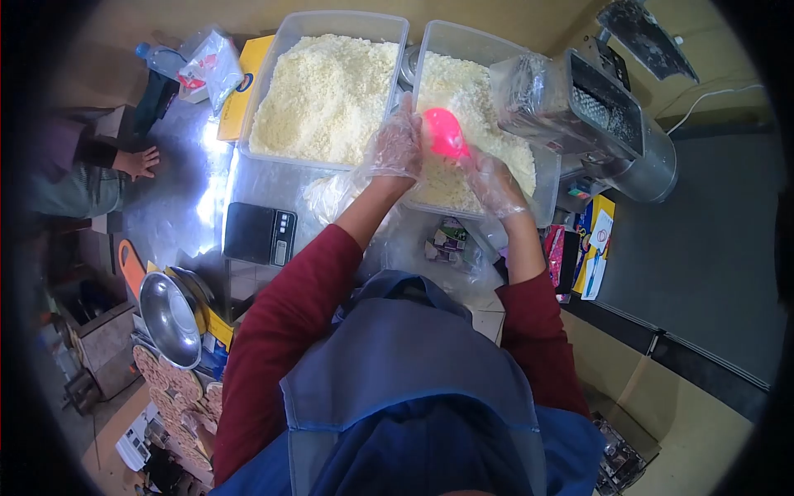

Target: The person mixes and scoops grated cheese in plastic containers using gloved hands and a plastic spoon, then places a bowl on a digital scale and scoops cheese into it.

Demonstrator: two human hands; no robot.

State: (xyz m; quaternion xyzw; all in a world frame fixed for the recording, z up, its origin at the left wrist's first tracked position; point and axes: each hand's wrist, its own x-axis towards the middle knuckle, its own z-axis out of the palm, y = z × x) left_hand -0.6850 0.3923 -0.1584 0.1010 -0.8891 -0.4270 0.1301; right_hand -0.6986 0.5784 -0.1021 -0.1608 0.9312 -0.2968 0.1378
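My right hand (496, 186), in a clear plastic glove, is closed round the handle of a bright pink scoop (445, 132). The scoop's bowl is over the right clear tub (542, 194), which holds a pale yellow-white grated food (517, 157). My left hand (395, 147), gloved too, is beside the scoop near the adjoining tub walls. Its fingers look drawn together, but what they hold cannot be made out. The left clear tub (269, 29) contains a larger heap of the same gratings (327, 95). Clear plastic (331, 194) with pale contents lies under my left forearm.
A metal grating machine (608, 116) stands at the right. A black digital scale (260, 234) sits on the metal table (178, 186). Steel bowls (169, 318) are at the lower left. Another person's hand (138, 163) rests at the table's left edge.
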